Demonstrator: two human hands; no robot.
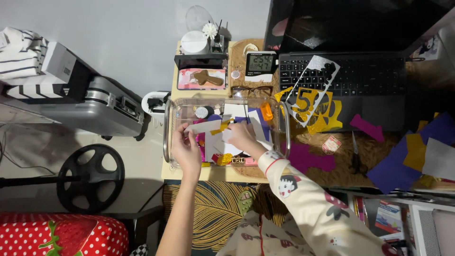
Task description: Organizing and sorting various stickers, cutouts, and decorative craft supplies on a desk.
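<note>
At frame centre we saw one clear bin (167,124) on the bench (189,171), filled with paper scraps (222,148) in white, purple, yellow and pink. The left hand (186,149) held its fingers pinched on a white strip (204,126); the right hand (241,135) pressed into the scraps, its grip unclear. One laptop (350,71) sat upper right, one pair of scissors (355,154) right.

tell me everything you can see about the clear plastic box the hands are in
The clear plastic box is a see-through rectangular tub with rounded corners and no lid on it, upright on the desk's left end in front of the glasses. It holds paper scraps in white, purple, pink and glittery gold, plus an orange piece and a small round thing. The left hand grips a white sheet over its left side; the right hand reaches into its middle.
</note>
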